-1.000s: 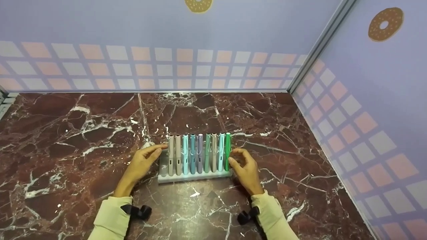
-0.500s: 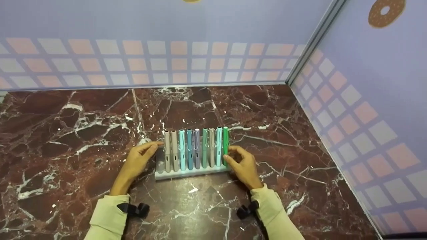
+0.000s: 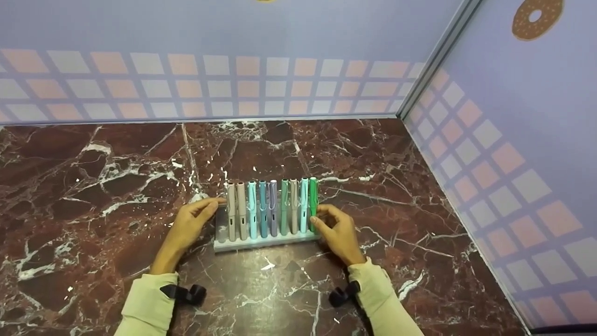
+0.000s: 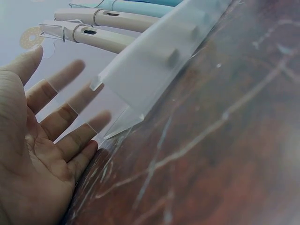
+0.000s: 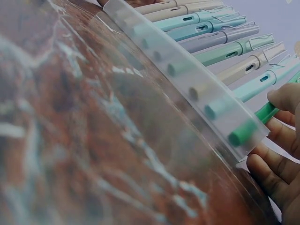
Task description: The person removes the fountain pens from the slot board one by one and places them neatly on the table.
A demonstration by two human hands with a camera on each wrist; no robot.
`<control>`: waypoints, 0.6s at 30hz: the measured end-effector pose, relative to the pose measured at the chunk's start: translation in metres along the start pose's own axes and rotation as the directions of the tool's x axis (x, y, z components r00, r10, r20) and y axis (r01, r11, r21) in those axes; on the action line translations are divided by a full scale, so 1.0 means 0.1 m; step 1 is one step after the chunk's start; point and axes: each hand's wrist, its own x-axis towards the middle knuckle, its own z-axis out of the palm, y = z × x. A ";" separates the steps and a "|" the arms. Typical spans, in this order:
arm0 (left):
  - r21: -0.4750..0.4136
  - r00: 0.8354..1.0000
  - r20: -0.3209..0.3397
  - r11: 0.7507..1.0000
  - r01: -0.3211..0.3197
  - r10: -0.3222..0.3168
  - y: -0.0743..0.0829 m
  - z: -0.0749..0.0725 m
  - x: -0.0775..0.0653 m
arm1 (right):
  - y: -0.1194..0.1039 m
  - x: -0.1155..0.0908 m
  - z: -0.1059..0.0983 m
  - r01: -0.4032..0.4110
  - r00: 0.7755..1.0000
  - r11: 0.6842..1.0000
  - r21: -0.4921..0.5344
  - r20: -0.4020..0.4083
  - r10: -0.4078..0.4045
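Note:
A clear, frosted pen stand holds a row of several upright pens. The green pen occupies its right end, beside a light blue pen. My right hand pinches the green pen, thumb in front and curled fingers behind; its lower end sits inside the stand in the right wrist view. At the left end, my left hand has its fingers extended behind the clear back panel, thumb held apart. Two beige pens are nearest to it. Whether the left fingertips touch the panel is unclear.
The stand rests on a dark red marbled table. A patterned lilac wall rises behind, and another wall borders the right side. Black straps circle both sleeved wrists.
My right thumb and fingers have closed onto the green pen. The head view has tilted and shifted slightly, so stand and hands appear a little higher and further left. My left hand keeps its place.

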 end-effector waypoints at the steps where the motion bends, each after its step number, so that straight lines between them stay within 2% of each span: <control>1: -0.004 1.000 0.000 1.000 0.000 0.000 0.00 0.00 0.00 | 0.00 0.00 0.00 0.000 1.000 1.000 0.001 0.001 0.000; 18: -0.005 0.999 -0.012 0.999 -0.036 0.036 -0.02 0.01 0.02 | 0.02 0.00 -0.01 0.012 1.000 0.999 0.050 0.000 -0.012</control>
